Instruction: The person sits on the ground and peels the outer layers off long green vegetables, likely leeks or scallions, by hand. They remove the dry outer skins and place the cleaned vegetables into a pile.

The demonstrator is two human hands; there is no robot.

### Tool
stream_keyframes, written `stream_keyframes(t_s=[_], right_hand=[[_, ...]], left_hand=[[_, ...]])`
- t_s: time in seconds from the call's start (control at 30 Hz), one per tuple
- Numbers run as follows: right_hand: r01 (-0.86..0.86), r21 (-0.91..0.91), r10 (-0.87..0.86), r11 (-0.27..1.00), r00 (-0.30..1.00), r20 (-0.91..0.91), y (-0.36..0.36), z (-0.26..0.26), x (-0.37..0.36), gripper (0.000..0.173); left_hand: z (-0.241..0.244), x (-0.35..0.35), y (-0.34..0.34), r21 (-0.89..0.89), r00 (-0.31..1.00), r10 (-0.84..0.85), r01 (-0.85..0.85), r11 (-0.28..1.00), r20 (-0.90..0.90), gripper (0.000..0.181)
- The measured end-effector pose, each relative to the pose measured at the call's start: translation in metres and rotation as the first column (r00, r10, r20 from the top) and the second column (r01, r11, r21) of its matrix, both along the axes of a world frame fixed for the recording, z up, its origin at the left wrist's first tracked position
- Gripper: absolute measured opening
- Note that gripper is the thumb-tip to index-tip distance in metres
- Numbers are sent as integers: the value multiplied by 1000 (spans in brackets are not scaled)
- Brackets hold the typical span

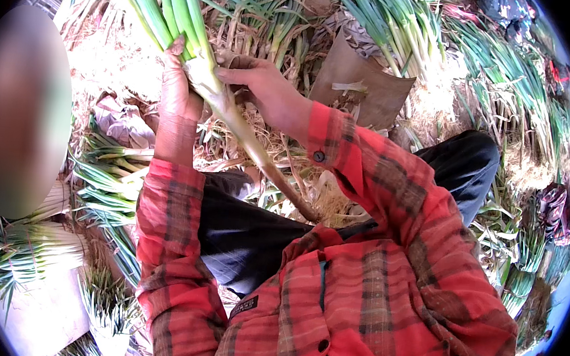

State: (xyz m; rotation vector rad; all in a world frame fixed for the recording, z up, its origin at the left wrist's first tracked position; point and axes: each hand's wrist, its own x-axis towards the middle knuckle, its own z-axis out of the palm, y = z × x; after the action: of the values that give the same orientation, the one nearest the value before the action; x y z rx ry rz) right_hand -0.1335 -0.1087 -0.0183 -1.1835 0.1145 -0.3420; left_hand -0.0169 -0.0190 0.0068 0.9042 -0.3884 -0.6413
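Observation:
One large Welsh onion [248, 137] lies slantwise before me, its green leaves at the top and its pale stalk running down to a brownish lower end near my lap. My left hand [177, 91] grips it from the left where the leaves meet the stalk, with the thumb lying along the leaves. From the right, my right hand [267, 88] pinches the same part between thumb and fingers. Fibrous roots [333, 202] show beside the lower end; whether they belong to this onion I cannot tell.
Behind my hands lie unpeeled onions [282, 22] with dry leaves. A brown sheet [367, 86] holding scraps stands right of them. Onions with trimmed white stalks [114, 179] are at left, near tied bundles [44, 244]. More rooted onions [513, 90] fill the right. A blurred patch covers the far left.

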Motion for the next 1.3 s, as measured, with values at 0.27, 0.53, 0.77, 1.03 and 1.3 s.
stream_keyframes(t_s=[0.27, 0.53, 0.77, 1.03, 1.3], right_hand=[[-170, -624, -31, 763, 954, -299, 5, -81, -58, 16], [-509, -696, -30, 507, 796, -604, -24, -133, -97, 41], [-292, 248, 344, 924, 916, -205, -5, -52, -43, 47], [194, -352, -228, 916, 972, -56, -3, -16, -1, 33], [434, 122, -431, 893, 901, -53, 3, -19, 17, 22]], left_hand=[[0, 18, 10, 53, 996, 88, -89, 995, 17, 37], [-10, 19, 3, 123, 940, 341, -335, 934, -29, 38], [-12, 21, -4, -164, 864, -8, -86, 983, -503, 68], [-11, 1, -15, 172, 997, 68, -60, 983, -39, 38], [-17, -4, -17, 290, 986, 168, -163, 943, 7, 59]])
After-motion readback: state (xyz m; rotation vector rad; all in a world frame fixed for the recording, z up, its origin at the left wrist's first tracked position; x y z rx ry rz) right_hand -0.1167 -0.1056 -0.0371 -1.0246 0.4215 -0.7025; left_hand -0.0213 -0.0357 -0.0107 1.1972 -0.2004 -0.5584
